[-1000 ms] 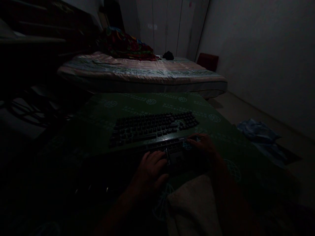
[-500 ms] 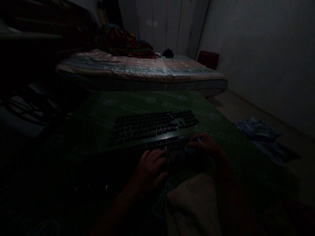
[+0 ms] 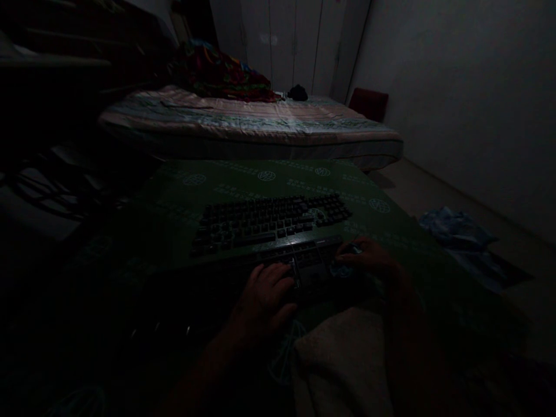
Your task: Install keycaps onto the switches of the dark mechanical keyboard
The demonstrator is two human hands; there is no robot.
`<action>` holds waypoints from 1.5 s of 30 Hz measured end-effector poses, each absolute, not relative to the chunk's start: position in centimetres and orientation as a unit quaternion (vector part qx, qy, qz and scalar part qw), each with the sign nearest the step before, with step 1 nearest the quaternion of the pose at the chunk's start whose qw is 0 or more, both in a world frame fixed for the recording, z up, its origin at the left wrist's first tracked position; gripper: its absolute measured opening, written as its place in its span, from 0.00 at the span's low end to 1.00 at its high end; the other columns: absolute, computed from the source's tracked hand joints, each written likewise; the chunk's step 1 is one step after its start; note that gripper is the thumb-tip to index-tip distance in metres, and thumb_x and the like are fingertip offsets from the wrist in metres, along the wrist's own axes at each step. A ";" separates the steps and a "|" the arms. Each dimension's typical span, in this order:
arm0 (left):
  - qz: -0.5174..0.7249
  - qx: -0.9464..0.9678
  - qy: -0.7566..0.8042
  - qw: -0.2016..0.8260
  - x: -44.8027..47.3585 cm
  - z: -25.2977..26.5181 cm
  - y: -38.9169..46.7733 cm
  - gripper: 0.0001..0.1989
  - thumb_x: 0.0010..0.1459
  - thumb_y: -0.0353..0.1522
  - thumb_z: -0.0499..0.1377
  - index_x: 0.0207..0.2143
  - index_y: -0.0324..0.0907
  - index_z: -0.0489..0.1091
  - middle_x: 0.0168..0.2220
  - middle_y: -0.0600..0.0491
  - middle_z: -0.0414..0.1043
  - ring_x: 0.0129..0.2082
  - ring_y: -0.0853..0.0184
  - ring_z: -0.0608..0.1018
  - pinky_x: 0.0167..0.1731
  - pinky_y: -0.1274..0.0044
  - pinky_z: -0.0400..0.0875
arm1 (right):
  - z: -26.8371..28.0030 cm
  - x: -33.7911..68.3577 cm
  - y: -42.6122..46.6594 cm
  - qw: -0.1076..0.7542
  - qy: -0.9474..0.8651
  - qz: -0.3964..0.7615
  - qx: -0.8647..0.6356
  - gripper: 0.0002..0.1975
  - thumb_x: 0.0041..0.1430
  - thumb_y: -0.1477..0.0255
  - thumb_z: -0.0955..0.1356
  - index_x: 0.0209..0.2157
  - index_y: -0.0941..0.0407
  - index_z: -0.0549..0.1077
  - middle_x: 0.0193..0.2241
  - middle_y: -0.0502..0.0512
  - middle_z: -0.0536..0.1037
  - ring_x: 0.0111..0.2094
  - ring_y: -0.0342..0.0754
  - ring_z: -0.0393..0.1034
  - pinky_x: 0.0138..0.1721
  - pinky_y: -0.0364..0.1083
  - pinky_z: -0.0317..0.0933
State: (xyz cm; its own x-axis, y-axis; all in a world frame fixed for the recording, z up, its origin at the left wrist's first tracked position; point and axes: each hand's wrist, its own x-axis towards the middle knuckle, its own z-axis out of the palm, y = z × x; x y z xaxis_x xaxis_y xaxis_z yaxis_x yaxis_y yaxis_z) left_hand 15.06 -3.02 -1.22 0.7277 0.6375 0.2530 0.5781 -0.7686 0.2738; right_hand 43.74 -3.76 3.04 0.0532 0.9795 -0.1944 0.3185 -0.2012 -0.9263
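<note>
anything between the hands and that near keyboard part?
Nothing visible. The left hand rests on the near keyboard part and the right hand is at its right end; too dark to see what the fingers grip.

Two keyboards: one [image 3: 271, 223] past the hands, one [image 3: 304, 263] under them. Two hands: left [image 3: 264, 298], right [image 3: 369, 258]. One green mat [image 3: 260, 179] beneath. One bed [image 3: 247, 124] far beyond the hands, one red bundle [image 3: 221, 75] on it. One blue cloth [image 3: 456, 229] right of the right hand.
</note>
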 end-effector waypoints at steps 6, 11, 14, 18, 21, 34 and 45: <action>0.154 0.927 0.328 0.095 15.1 -0.7 -3.0 0.19 0.53 0.33 0.60 0.49 0.44 0.67 0.57 0.43 0.66 0.57 0.52 0.67 0.56 0.52 0.57 | 2.6 42.9 -3.4 0.385 -0.540 0.443 -0.603 0.11 0.38 0.65 0.75 0.24 0.57 0.78 0.20 0.49 0.74 0.22 0.41 0.65 0.24 0.41 0.59; 0.148 0.926 0.332 0.097 15.2 -0.5 -3.0 0.19 0.54 0.33 0.59 0.49 0.44 0.67 0.57 0.44 0.66 0.57 0.53 0.66 0.56 0.51 0.57 | 2.6 43.9 -3.7 0.358 -0.519 0.465 -0.621 0.13 0.35 0.65 0.76 0.24 0.58 0.78 0.20 0.49 0.74 0.21 0.41 0.64 0.23 0.40 0.58; 0.149 0.927 0.331 0.095 15.2 -0.7 -3.1 0.19 0.54 0.33 0.59 0.49 0.44 0.67 0.57 0.44 0.66 0.57 0.53 0.66 0.56 0.52 0.57 | 2.8 44.5 -3.8 0.359 -0.529 0.450 -0.623 0.14 0.36 0.64 0.76 0.24 0.59 0.78 0.22 0.50 0.75 0.23 0.41 0.65 0.25 0.41 0.59; 0.156 0.927 0.328 0.093 15.2 -0.9 -3.1 0.18 0.54 0.33 0.59 0.49 0.44 0.67 0.57 0.44 0.66 0.57 0.53 0.67 0.56 0.52 0.57 | 2.9 44.3 -3.8 0.358 -0.548 0.445 -0.612 0.12 0.38 0.64 0.75 0.25 0.58 0.78 0.22 0.51 0.75 0.24 0.42 0.66 0.26 0.41 0.59; 0.159 0.927 0.328 0.092 15.2 -0.9 -3.0 0.19 0.53 0.33 0.59 0.49 0.44 0.67 0.57 0.44 0.66 0.57 0.53 0.66 0.56 0.52 0.57 | 2.8 43.9 -3.7 0.350 -0.553 0.454 -0.605 0.13 0.37 0.64 0.75 0.25 0.58 0.78 0.22 0.51 0.75 0.24 0.42 0.66 0.27 0.42 0.59; 0.162 0.926 0.329 0.088 15.1 -1.1 -3.0 0.19 0.54 0.34 0.59 0.49 0.45 0.66 0.57 0.44 0.66 0.57 0.54 0.67 0.56 0.53 0.57 | 3.1 46.8 -4.6 0.354 -0.521 0.360 -0.688 0.14 0.36 0.60 0.75 0.22 0.56 0.78 0.23 0.54 0.77 0.28 0.49 0.71 0.30 0.46 0.63; 0.150 0.927 0.330 0.099 15.2 -0.8 -3.0 0.19 0.53 0.33 0.59 0.49 0.44 0.67 0.56 0.44 0.66 0.57 0.52 0.67 0.56 0.51 0.56 | 2.2 43.2 -2.9 0.363 -0.596 0.383 -0.606 0.13 0.41 0.63 0.73 0.27 0.57 0.79 0.26 0.54 0.78 0.29 0.48 0.70 0.31 0.45 0.63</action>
